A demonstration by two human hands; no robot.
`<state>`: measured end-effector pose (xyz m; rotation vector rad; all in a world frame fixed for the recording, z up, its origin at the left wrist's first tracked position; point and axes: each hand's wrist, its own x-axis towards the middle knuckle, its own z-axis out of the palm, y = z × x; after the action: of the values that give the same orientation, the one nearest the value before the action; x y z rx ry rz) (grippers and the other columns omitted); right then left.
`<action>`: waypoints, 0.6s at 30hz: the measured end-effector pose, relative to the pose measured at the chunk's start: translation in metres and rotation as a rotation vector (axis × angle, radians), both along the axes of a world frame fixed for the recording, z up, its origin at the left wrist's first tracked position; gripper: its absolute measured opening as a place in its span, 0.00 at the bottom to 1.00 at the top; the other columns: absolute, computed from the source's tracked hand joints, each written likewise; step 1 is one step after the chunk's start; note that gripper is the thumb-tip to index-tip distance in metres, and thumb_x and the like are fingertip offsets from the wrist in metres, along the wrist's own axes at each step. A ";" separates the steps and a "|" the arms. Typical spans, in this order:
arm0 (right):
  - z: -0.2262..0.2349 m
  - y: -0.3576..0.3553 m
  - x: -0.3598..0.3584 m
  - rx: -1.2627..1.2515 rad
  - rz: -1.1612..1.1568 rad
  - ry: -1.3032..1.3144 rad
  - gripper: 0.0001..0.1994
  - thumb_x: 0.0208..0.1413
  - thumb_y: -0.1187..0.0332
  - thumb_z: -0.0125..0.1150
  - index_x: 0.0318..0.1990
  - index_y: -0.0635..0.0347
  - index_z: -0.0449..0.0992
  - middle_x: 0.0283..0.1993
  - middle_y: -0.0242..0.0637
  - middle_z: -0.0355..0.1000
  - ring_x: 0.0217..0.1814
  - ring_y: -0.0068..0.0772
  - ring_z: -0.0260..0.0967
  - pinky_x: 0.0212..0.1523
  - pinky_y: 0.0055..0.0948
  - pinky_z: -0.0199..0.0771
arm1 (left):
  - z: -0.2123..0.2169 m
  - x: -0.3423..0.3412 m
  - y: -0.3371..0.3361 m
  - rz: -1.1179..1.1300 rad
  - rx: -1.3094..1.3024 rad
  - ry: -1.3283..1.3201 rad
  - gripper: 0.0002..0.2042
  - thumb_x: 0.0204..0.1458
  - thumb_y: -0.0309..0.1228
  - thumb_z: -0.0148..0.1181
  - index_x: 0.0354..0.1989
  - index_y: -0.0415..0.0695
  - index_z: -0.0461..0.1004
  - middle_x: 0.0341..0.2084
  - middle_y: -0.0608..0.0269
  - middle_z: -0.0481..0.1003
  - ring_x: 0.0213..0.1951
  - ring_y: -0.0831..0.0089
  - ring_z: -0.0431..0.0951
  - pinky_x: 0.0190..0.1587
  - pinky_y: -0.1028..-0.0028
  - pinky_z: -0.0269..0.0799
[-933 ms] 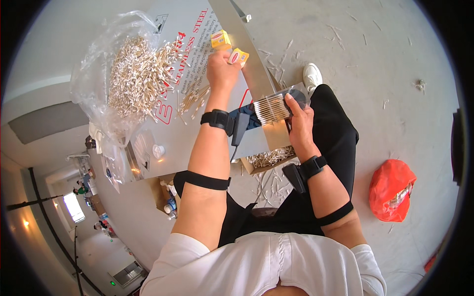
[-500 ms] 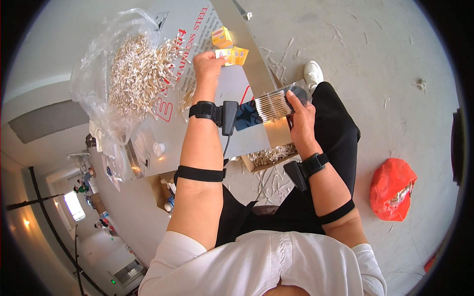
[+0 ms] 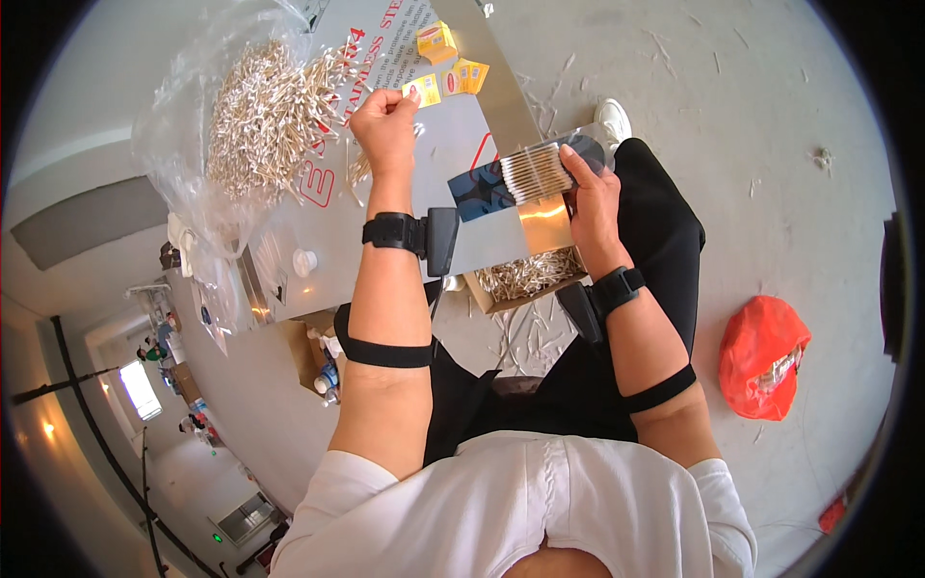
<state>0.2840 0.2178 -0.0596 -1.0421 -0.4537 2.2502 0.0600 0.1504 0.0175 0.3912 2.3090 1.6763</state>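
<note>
Between the thumb and fingers of my left hand (image 3: 383,135) is a small yellow card (image 3: 425,91), held over the steel-sheet tabletop (image 3: 438,231). Beside it lie a few more yellow cards (image 3: 466,77) and a stack of them (image 3: 436,41). My right hand (image 3: 597,207) grips a clear plastic pouch of cotton swabs (image 3: 536,174) at the table's right edge. The swabs sit side by side in a flat row, with a dark patterned strip (image 3: 480,195) sticking out to the left. My right fingers under the pouch are mostly hidden.
Loose cotton swabs (image 3: 255,125) are heaped in a large clear bag (image 3: 178,144) at the table's left. A small white cup (image 3: 304,262) stands nearer me. Below the edge is a cardboard box (image 3: 496,306) of swabs. On the floor, scattered swabs surround it; a red bag (image 3: 742,352) lies right.
My left hand has drawn back left and slightly down, with one yellow card now separate from the others. My right hand and the swab pouch have stayed nearly in place.
</note>
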 end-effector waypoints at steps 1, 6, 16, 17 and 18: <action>0.000 -0.001 0.000 -0.001 0.002 -0.001 0.07 0.55 0.70 0.68 0.37 0.63 0.78 0.34 0.31 0.77 0.32 0.23 0.73 0.36 0.25 0.73 | 0.001 0.006 -0.005 -0.052 -0.088 0.285 0.07 0.45 0.18 0.66 0.23 0.35 0.72 0.19 0.66 0.71 0.21 0.77 0.70 0.25 0.75 0.65; -0.003 0.000 0.001 -0.007 -0.008 -0.011 0.08 0.53 0.70 0.69 0.37 0.63 0.78 0.35 0.31 0.77 0.33 0.24 0.74 0.36 0.26 0.74 | 0.011 0.044 -0.022 -0.300 -0.113 1.005 0.08 0.41 0.18 0.67 0.25 0.39 0.72 0.26 0.59 0.72 0.31 0.59 0.74 0.32 0.65 0.71; -0.002 0.000 -0.003 0.032 -0.032 0.009 0.07 0.51 0.75 0.71 0.36 0.64 0.79 0.35 0.32 0.78 0.33 0.25 0.74 0.37 0.26 0.73 | -0.001 0.100 -0.041 -0.180 -0.016 0.023 0.07 0.51 0.21 0.65 0.24 0.35 0.74 0.16 0.67 0.74 0.19 0.86 0.69 0.22 0.81 0.62; -0.003 0.000 -0.003 0.030 -0.032 0.006 0.07 0.51 0.75 0.71 0.36 0.64 0.79 0.35 0.32 0.78 0.33 0.25 0.74 0.37 0.26 0.73 | -0.001 0.105 -0.041 -0.180 -0.017 0.019 0.07 0.51 0.21 0.65 0.24 0.35 0.74 0.16 0.67 0.74 0.19 0.86 0.69 0.22 0.81 0.62; -0.004 0.001 -0.004 0.036 -0.031 0.004 0.07 0.51 0.75 0.71 0.36 0.64 0.79 0.35 0.32 0.78 0.34 0.25 0.74 0.37 0.26 0.73 | 0.001 0.110 -0.039 -0.148 -0.065 -0.102 0.07 0.50 0.21 0.65 0.24 0.35 0.74 0.17 0.67 0.74 0.20 0.85 0.69 0.23 0.81 0.63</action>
<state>0.2805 0.2185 -0.0638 -1.0199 -0.4714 2.2082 0.1700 0.1111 0.0186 0.4403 2.1974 1.5117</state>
